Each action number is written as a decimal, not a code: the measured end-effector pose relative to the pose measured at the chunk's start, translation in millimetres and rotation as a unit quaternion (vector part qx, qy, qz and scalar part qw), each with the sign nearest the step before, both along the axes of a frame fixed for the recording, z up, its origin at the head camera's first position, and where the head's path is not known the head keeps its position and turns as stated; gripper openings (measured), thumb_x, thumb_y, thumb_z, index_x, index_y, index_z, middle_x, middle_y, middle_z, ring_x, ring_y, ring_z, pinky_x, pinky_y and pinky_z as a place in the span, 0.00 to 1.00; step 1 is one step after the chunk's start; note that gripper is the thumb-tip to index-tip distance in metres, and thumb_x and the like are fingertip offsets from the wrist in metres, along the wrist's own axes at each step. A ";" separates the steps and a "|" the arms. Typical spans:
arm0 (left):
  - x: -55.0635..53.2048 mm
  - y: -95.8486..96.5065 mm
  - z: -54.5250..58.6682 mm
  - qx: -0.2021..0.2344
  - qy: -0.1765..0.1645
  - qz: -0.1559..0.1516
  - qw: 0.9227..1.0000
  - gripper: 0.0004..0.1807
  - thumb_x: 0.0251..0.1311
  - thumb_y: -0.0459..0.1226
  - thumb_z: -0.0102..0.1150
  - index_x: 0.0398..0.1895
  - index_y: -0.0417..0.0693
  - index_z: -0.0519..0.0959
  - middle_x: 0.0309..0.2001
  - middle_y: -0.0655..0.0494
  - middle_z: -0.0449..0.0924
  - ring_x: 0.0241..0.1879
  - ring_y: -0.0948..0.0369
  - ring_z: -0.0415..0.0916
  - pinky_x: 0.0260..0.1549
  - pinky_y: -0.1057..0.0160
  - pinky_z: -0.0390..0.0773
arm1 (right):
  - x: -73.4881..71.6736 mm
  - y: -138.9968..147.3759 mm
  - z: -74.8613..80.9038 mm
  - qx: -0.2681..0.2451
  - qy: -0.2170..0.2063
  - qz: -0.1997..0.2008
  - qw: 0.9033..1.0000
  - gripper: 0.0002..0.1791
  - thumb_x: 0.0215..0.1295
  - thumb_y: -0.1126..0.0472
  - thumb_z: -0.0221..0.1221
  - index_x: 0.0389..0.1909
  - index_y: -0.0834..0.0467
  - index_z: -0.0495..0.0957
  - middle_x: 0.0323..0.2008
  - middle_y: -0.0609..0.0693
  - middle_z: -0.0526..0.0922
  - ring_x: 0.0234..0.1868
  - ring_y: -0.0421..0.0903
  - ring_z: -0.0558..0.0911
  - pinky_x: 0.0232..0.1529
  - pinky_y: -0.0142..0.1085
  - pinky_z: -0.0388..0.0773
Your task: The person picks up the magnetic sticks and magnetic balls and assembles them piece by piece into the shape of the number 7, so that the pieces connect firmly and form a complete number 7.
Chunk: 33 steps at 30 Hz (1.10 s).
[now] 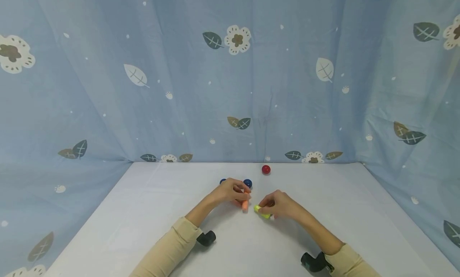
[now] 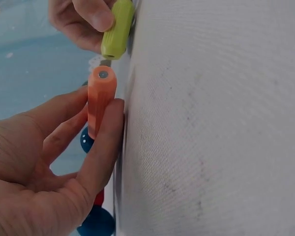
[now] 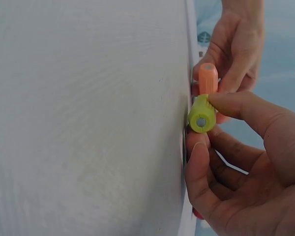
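Observation:
My left hand (image 1: pixel 230 191) pinches a short orange rod (image 1: pixel 245 206) between thumb and fingers, close over the white table. In the left wrist view, a round silver disc shows in the near end of this ribbed rod (image 2: pixel 102 96). My right hand (image 1: pixel 283 205) pinches a lime-green rod (image 1: pixel 265 215) of similar shape, lying slantwise to the right of the orange one. Its end in the right wrist view also bears a silver disc (image 3: pixel 201 122). The two rods point toward each other, with a small gap in the head view. A blue ball (image 1: pixel 247 183) sits just beyond my left fingers.
Another blue ball (image 1: pixel 223 181) is partly hidden behind my left hand. Farther back on the white table (image 1: pixel 172 189) lies a red ball (image 1: pixel 266 169). A blue patterned curtain (image 1: pixel 194 89) hangs behind the table and along its sides. Black wrist devices (image 1: pixel 206 238) sit under both forearms.

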State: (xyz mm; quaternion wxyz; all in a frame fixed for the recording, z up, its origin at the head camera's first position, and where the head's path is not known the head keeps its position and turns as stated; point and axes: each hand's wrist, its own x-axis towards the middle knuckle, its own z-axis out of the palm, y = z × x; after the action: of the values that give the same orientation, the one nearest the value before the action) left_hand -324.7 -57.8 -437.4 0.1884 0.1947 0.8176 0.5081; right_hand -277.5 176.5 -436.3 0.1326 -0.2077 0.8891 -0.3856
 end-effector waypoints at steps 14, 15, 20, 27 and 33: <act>-0.2 0.4 0.1 0.000 0.003 0.013 1.000 0.14 0.57 0.38 0.70 0.45 0.42 0.85 0.37 0.49 0.85 0.31 0.59 0.81 0.33 0.59 0.86 | 2.9 -5.5 -1.6 -0.004 -0.016 -0.006 1.000 0.12 0.60 0.57 0.67 0.40 0.59 0.86 0.27 0.47 0.85 0.23 0.41 0.77 0.22 0.33 0.77; -0.2 0.5 0.3 0.000 0.003 0.014 1.000 0.14 0.57 0.38 0.70 0.45 0.42 0.85 0.37 0.49 0.85 0.31 0.59 0.81 0.33 0.59 0.86 | 3.2 -5.9 -1.9 -0.005 -0.018 -0.007 1.000 0.12 0.60 0.56 0.67 0.40 0.59 0.86 0.27 0.47 0.85 0.22 0.40 0.77 0.21 0.33 0.76; -0.3 1.6 0.6 -0.006 0.007 0.020 1.000 0.13 0.57 0.38 0.69 0.45 0.44 0.85 0.38 0.49 0.85 0.31 0.61 0.79 0.32 0.61 0.85 | 5.0 -7.9 -1.9 -0.008 -0.021 -0.008 1.000 0.11 0.60 0.56 0.67 0.40 0.59 0.86 0.26 0.47 0.85 0.22 0.40 0.77 0.21 0.33 0.76; -1.4 2.0 -0.8 -0.002 -0.001 0.023 1.000 0.14 0.57 0.39 0.69 0.46 0.43 0.84 0.39 0.50 0.85 0.32 0.62 0.79 0.34 0.62 0.85 | 9.2 -11.9 -2.4 -0.009 -0.033 -0.014 0.999 0.12 0.61 0.55 0.66 0.40 0.59 0.85 0.27 0.46 0.84 0.24 0.40 0.78 0.22 0.33 0.78; -1.5 1.4 -1.4 -0.003 0.009 0.023 1.000 0.14 0.57 0.40 0.70 0.45 0.45 0.85 0.38 0.51 0.85 0.32 0.62 0.77 0.33 0.63 0.85 | 11.8 -17.9 -1.4 -0.011 -0.043 -0.028 0.999 0.12 0.61 0.54 0.66 0.40 0.58 0.86 0.27 0.45 0.84 0.25 0.41 0.78 0.24 0.33 0.78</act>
State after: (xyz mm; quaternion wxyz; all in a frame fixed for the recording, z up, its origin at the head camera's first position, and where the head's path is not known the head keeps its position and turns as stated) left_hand -326.2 -56.4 -438.7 0.1698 0.1798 0.8251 0.5079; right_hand -265.8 158.6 -437.6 0.1577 -0.1670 0.8838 -0.4076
